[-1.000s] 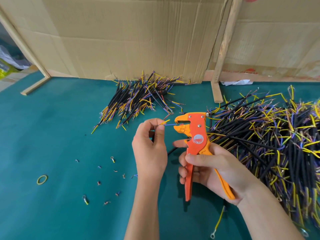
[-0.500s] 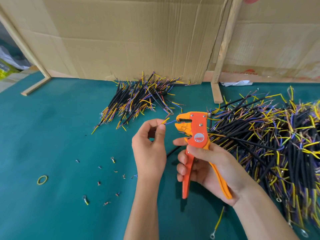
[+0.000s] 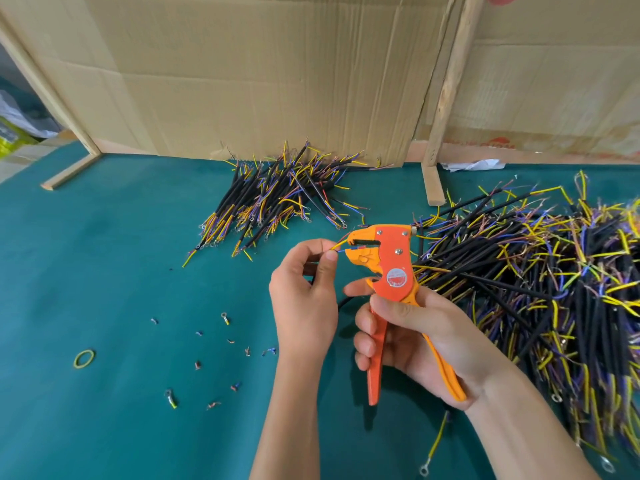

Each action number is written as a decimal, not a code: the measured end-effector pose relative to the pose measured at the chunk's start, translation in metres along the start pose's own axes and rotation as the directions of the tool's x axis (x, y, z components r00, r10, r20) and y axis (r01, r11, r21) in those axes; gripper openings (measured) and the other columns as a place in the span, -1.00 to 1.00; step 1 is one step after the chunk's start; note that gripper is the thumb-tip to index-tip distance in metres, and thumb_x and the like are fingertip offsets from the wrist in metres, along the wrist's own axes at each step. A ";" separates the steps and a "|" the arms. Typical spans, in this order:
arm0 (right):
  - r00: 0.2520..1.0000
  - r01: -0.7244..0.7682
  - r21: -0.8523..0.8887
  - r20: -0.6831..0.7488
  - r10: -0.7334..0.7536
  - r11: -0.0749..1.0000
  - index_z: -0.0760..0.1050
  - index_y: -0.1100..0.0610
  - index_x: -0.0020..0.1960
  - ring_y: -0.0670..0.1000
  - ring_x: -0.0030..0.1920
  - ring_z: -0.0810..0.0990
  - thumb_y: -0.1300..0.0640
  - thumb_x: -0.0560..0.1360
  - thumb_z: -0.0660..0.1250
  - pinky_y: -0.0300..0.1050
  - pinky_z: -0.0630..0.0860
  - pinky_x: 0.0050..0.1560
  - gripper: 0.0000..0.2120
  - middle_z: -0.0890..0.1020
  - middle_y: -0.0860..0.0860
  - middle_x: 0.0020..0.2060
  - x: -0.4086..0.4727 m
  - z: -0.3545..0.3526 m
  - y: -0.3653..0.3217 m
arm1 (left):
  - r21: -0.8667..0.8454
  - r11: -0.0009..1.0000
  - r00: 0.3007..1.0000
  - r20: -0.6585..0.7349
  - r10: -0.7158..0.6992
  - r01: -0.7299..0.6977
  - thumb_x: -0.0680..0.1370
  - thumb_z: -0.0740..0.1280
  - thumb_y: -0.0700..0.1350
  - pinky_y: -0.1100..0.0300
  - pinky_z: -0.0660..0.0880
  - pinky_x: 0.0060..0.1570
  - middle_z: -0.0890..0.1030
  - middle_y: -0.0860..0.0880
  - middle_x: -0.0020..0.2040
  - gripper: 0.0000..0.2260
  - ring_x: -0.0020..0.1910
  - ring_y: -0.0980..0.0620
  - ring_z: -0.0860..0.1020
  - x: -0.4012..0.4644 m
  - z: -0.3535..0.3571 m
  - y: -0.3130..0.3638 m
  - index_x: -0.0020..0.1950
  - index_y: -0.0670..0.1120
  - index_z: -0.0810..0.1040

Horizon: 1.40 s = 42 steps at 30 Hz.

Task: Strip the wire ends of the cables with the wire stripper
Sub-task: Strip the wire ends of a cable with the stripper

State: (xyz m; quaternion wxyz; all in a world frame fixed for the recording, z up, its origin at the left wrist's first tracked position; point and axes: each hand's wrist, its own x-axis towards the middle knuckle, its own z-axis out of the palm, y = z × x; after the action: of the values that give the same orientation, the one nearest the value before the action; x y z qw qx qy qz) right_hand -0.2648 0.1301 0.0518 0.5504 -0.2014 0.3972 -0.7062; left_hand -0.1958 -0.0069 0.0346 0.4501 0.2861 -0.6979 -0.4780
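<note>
On a teal work mat (image 3: 104, 271), a yellow rubber band (image 3: 84, 358) and a scatter of cut terminals and insulation scraps (image 3: 207, 362) lie at the left, with a smaller pile of cables (image 3: 273, 199) against the cardboard backing (image 3: 277, 74) beyond them.

At centre, the left hand (image 3: 304, 303) pinches the thin coloured wires of one cable (image 3: 341, 249) between thumb and forefinger, the cable's black sheath trailing down behind the palm. The wire ends run roughly level, pointing to the right, and their tips sit at or just inside the mouth of the orange wire stripper (image 3: 394, 268), which lies immediately right of the pinching fingertips. How deep the tips reach cannot be told.

The right hand (image 3: 412, 337) grasps the stripper by its two handles, fingers curled round them; the handles are spread and the jaws stand parted, facing left toward the wires. The tool's long axis runs from head at top down toward the person, nearly square to the wires.

The squeeze appears not yet made; it seems to turn on keeping the wires level in the jaws.

At the right, a large heap of cables (image 3: 540, 289) lies within the right arm's reach.
</note>
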 end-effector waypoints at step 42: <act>0.999 0.025 -0.015 0.045 -0.025 1.000 0.50 0.28 0.30 0.21 -0.24 0.54 0.23 0.51 0.44 0.19 0.57 -0.15 -0.62 0.51 0.21 -0.19 -0.001 -0.009 -0.006 | -0.070 0.983 0.985 0.049 -0.166 0.169 0.61 0.33 -0.17 0.22 0.42 -0.28 0.59 0.09 -0.37 -0.82 -0.40 0.14 0.42 -0.003 -0.001 0.008 -0.19 -0.06 0.58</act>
State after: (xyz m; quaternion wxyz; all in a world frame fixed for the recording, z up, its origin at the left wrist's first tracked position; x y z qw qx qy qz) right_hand -0.2741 0.1349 0.0512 0.5487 -0.2263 0.3877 -0.7052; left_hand -0.1930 -0.0019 0.0413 0.4035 0.3165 -0.6627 -0.5457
